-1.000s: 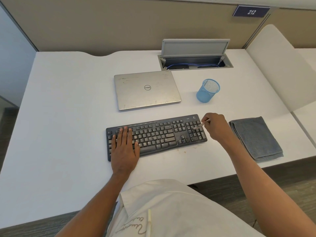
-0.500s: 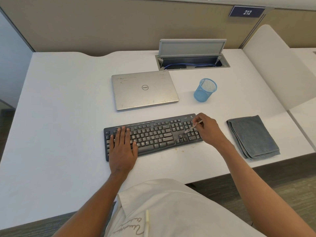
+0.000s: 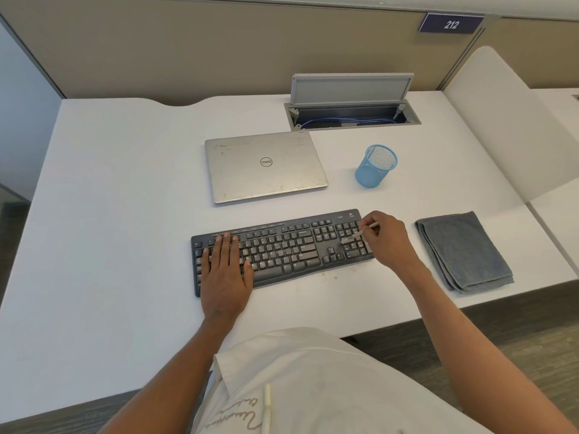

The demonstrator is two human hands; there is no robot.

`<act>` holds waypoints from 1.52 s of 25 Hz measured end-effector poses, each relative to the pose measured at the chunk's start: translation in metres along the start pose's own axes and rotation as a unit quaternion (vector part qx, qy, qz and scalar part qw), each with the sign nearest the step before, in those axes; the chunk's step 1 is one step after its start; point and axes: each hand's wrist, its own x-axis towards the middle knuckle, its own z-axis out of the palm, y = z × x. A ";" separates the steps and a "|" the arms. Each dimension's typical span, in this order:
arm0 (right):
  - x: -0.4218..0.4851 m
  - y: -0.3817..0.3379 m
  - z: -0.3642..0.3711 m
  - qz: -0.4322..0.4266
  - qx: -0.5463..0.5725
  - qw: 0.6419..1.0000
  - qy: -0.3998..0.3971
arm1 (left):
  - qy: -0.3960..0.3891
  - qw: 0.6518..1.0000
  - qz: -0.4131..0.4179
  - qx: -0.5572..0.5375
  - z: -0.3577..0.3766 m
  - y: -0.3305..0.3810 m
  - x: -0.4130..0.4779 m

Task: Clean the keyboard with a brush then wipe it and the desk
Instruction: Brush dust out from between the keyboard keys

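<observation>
The nearest thing is the person's white shirt (image 3: 313,386). There's a pale stick (image 3: 267,402) in the pocket, pen or pencil, can't tell which, and some stitched script I can't read. Both forearms reach out over the white counter (image 3: 109,214).

The left hand (image 3: 225,270) lies flat on the left end of the black keyboard (image 3: 282,245), fingers straight and slightly spread. My guess is it's just pinning the board so it doesn't skate around.

The right hand (image 3: 383,239) pinches a skinny little brush (image 3: 357,235) between thumb and fingertips, pen-style, with the bristle end down on the number pad. That grip makes sense for poking between keys. The bristles are tiny and blurry though, so I can't say if they're in a gap or on a keycap. The hand also hides the keyboard's far right corner.

There are some brownish specks (image 3: 332,275) on the counter just in front of the keyboard.

A folded grey cloth (image 3: 463,252) sits to the right, near the brushing hand but apart from it. It's probably parked there for the wiping, which looks not yet begun.

Further back are a closed silver Dell laptop (image 3: 263,166) and a blue mesh pen cup (image 3: 376,166), which looks empty. Behind those is a cable hatch (image 3: 351,115) with its lid propped up and a blue cable (image 3: 344,121) inside. A "212" sign (image 3: 451,25) is on the partition.
</observation>
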 end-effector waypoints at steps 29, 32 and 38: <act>0.008 0.002 -0.002 0.029 -0.018 0.999 0.000 | -0.002 1.000 -0.002 0.010 0.000 0.001 0.000; 0.007 0.001 -0.001 0.013 -0.039 0.999 0.014 | -0.003 1.000 -0.003 0.013 0.000 0.001 0.000; 0.005 0.003 0.001 0.016 0.001 1.000 0.008 | 0.000 1.000 -0.001 0.009 0.000 0.001 0.000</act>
